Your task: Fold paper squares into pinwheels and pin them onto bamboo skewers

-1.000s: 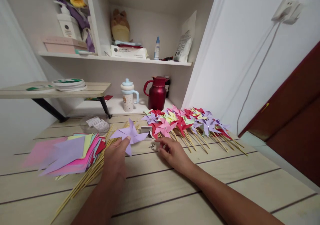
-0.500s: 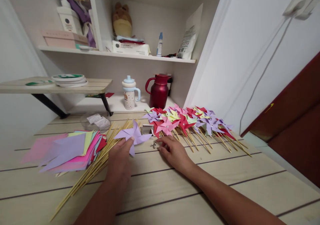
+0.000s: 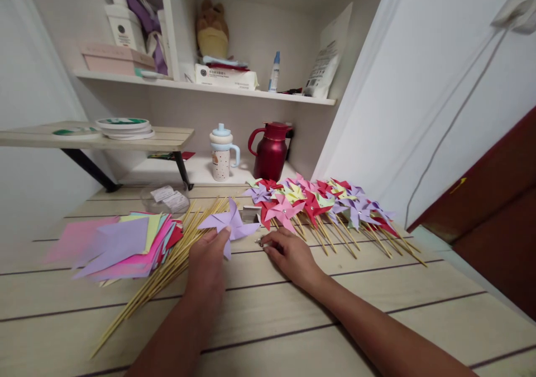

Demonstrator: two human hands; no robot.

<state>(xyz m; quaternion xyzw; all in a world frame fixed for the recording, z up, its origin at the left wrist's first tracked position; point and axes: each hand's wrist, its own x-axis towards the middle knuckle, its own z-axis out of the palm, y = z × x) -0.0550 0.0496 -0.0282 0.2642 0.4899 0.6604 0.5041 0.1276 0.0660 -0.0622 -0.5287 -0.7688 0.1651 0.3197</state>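
Hands lie apart: the left hand is closed on a purple pinwheel, thumb over the paper near its centre, while the right hand rests low on the bench, fingers curled. Small shiny pieces lie right at the right fingertips, between the hands and just beside the pinwheel's rightmost tip; the right hand is nearer to them, though whether it pinches any cannot be told. The pinwheel is a star without a clear long axis. The left forearm points forward, slightly rightward; the right slants inward, its wrist nearly straight. A small box sits just past the gap between the hands. Thin sticks run diagonally along the left hand's outer side, paper sheets farther left. Pinwheels on sticks spread beyond the right hand.
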